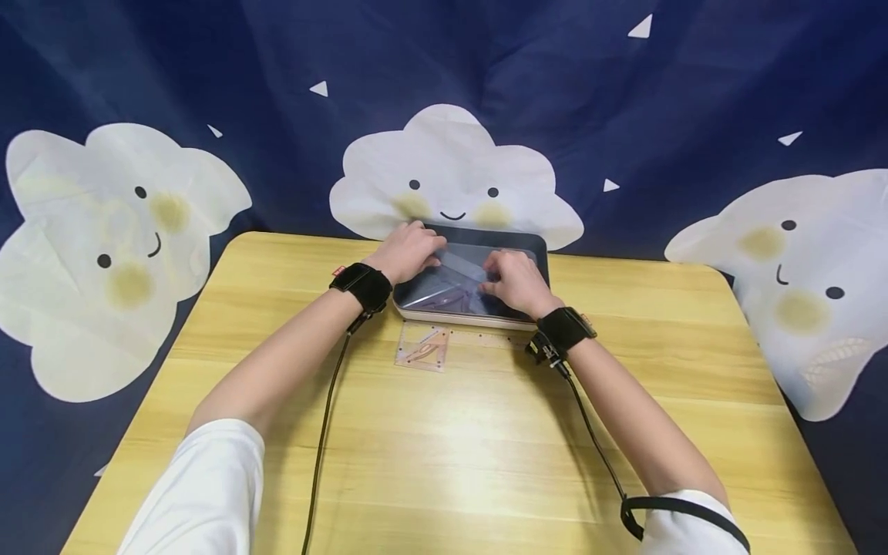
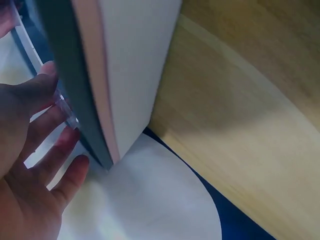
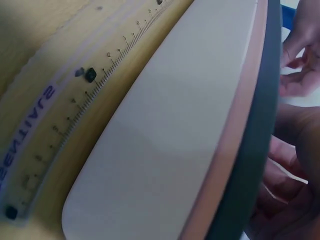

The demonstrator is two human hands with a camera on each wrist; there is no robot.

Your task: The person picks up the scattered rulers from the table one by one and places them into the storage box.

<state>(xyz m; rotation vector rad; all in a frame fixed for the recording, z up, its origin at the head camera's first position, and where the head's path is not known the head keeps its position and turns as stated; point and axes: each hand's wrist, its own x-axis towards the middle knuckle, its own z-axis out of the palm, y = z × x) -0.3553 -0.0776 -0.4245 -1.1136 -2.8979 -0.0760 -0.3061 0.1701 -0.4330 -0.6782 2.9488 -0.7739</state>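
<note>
A shallow rounded box (image 1: 472, 317) with a white side, a pink band and a dark rim stands at the table's far edge. Over its dark top, my left hand (image 1: 411, 250) pinches one end of a clear plastic strip (image 1: 463, 266) between thumb and fingers. Its other end meets my right hand (image 1: 516, 281), whose thumb and curled fingers hold it. In the right wrist view, the box rim partly hides the right fingers (image 3: 280, 185). In front of the box lie a clear square template (image 1: 422, 347) with a pinkish design and a clear ruler (image 3: 75, 117).
The wooden table (image 1: 444, 455) reaches back to a dark blue curtain (image 1: 458, 62) printed with white clouds. Cables (image 1: 323, 447) run from both wrist bands along the forearms.
</note>
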